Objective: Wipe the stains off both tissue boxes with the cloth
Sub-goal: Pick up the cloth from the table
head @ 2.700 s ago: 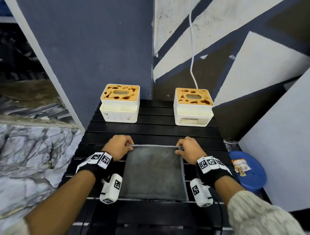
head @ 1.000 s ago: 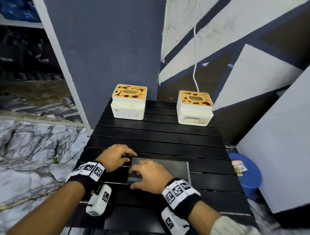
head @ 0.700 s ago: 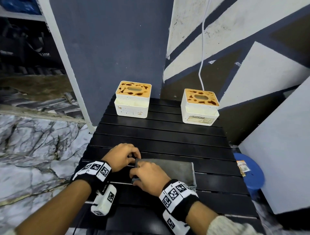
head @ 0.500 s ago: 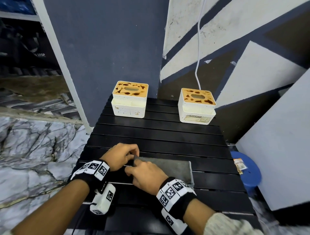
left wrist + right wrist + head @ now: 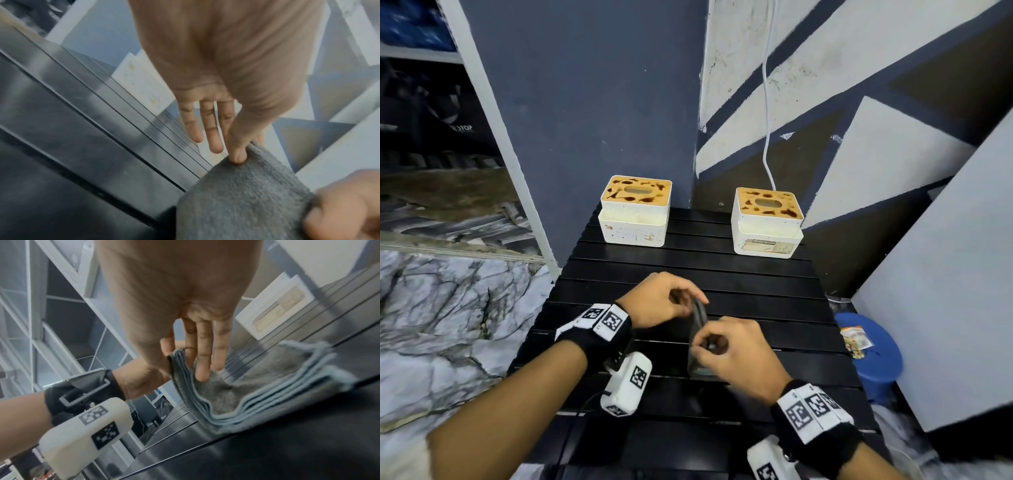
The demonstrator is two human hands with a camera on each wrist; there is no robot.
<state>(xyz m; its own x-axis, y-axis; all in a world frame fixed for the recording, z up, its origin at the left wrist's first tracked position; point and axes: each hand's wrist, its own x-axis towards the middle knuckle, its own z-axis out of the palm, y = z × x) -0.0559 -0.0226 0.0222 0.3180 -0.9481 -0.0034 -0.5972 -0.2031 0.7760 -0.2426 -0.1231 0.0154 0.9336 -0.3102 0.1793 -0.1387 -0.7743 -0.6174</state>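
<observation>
Both hands pinch the folded cloth (image 5: pixel 700 339) mid-frame: left hand (image 5: pixel 659 301) its upper end, right hand (image 5: pixel 736 356) its lower; long axis runs up-down.

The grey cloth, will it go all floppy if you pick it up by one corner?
Probably. The grey cloth looks soft and fuzzy, and its folded layers already sag and curve where the right hand and left hand pinch one end. It would likely droop and unfold if lifted. It seems light, since fingertips alone hold that end up.
</observation>
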